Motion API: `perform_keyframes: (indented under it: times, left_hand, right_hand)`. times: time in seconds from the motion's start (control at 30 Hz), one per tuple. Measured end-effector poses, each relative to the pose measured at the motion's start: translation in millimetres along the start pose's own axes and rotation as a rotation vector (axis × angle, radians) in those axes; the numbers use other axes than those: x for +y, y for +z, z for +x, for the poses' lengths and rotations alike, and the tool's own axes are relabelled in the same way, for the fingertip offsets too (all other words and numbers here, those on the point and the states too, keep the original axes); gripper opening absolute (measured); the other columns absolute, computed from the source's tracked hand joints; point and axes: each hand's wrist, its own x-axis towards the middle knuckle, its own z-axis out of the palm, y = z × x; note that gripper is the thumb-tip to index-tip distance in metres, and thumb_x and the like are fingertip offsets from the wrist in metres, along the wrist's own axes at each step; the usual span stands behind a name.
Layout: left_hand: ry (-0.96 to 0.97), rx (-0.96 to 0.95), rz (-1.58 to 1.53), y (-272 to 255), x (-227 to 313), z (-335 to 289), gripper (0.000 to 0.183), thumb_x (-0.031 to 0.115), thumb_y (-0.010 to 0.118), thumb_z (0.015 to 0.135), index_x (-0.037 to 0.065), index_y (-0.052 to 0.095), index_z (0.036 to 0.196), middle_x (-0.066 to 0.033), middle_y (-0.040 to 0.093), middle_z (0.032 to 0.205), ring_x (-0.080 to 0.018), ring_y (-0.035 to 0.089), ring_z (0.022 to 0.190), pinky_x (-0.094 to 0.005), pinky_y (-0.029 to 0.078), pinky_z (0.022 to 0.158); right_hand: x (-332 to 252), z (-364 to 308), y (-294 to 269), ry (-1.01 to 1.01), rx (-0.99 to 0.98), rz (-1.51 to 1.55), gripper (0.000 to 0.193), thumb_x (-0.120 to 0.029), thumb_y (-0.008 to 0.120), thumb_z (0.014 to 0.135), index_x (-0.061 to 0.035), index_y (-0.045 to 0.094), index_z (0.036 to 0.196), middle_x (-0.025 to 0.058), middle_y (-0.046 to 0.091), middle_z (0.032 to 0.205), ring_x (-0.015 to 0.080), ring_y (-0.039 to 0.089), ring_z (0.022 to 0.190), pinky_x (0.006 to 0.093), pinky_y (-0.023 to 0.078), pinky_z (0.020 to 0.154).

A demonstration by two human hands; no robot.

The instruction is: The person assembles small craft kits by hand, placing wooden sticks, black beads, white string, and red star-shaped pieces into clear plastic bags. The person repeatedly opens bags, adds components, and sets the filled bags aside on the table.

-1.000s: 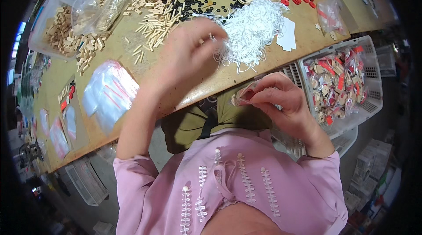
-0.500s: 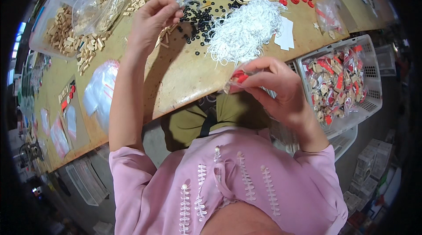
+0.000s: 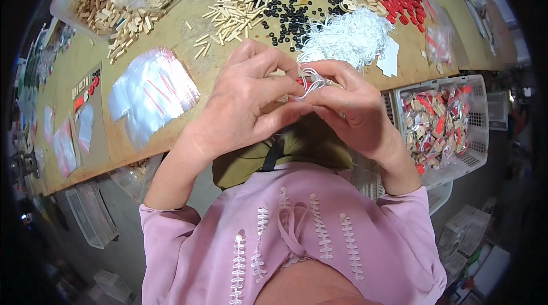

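My two hands meet over the table's near edge. Loops of white string point(image 3: 311, 80) show between the fingertips, with a bit of red beside them at the mouth of a small clear plastic bag that the fingers mostly cover. My left hand point(image 3: 242, 93) is closed, its thumb and fingers pinching the string. Closed from the other side, my right hand point(image 3: 357, 102) grips the bag. Just beyond the hands lies a tangled heap of white strings point(image 3: 345, 36), with white cards point(image 3: 388, 59) at its right.
Black rings point(image 3: 288, 19), wooden sticks point(image 3: 237, 13), red discs point(image 3: 399, 2) and wooden blocks point(image 3: 123, 33) lie in piles farther back. Flat clear bags point(image 3: 151, 91) are stacked at the left. A white crate point(image 3: 479, 128) of filled bags stands right of the table.
My left hand has come back from the black rings to meet my right hand. White string now shows between them, beside the bag. The view has shifted slightly.
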Motion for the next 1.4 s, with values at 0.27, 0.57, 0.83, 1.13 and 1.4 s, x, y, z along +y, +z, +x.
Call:
perform_keyframes:
  times: [0.27,0.57,0.83,1.13,1.4]
  left_hand:
    - [0.056,-0.167,0.134,-9.4,-6.5,-11.2,0.029,0.024,0.090,0.067,0.009,0.076,0.086,-0.0089,0.067,0.124,-0.0322,0.055,0.127,-0.0526,0.038,0.111]
    - [-0.346,0.070,-0.422,-7.6,-19.2,-40.2,0.058,0.025,0.092,0.072,0.004,0.070,0.122,-0.0116,0.072,0.116,-0.0252,0.069,0.106,-0.0364,0.054,0.092]
    - [-0.535,0.238,-0.655,25.8,-16.5,-48.1,0.015,0.009,0.072,0.098,-0.002,0.074,0.108,-0.0031,0.075,0.090,-0.0058,0.067,0.080,-0.0228,0.055,0.071]
    - [-0.601,0.468,-0.830,39.1,-21.6,-52.9,0.013,0.011,0.070,0.101,-0.002,0.072,0.102,0.0005,0.071,0.089,-0.0035,0.062,0.080,-0.0207,0.051,0.070]
    - [-0.577,0.418,-0.669,39.6,-21.2,-48.5,0.008,0.008,0.073,0.093,0.001,0.073,0.096,-0.0034,0.072,0.086,-0.0092,0.063,0.077,-0.0250,0.051,0.069]
  right_hand:
    - [-9.6,10.7,18.7,-0.067,-0.087,0.052,0.019,0.011,0.070,0.084,0.0009,0.073,0.100,0.0196,0.063,0.126,0.0310,0.066,0.113,0.0375,0.054,0.093]
    - [-3.1,21.0,13.7,-0.034,0.025,-0.026,0.011,0.003,0.072,0.086,0.0005,0.072,0.097,0.0196,0.061,0.127,0.0245,0.067,0.101,0.0349,0.055,0.087]
    - [10.1,21.8,26.1,0.213,-0.043,0.140,0.009,0.003,0.067,0.092,0.0012,0.070,0.100,0.0118,0.066,0.118,0.0157,0.069,0.097,0.0282,0.055,0.086]
    - [24.9,11.9,29.6,0.549,0.193,0.778,0.015,-0.003,0.067,0.099,0.0034,0.065,0.112,0.0080,0.073,0.099,0.0116,0.071,0.095,0.0239,0.055,0.084]
    - [26.8,8.3,34.2,0.554,0.206,0.741,0.010,-0.001,0.064,0.099,0.0025,0.068,0.107,0.0048,0.073,0.093,0.0090,0.070,0.087,0.0221,0.055,0.078]
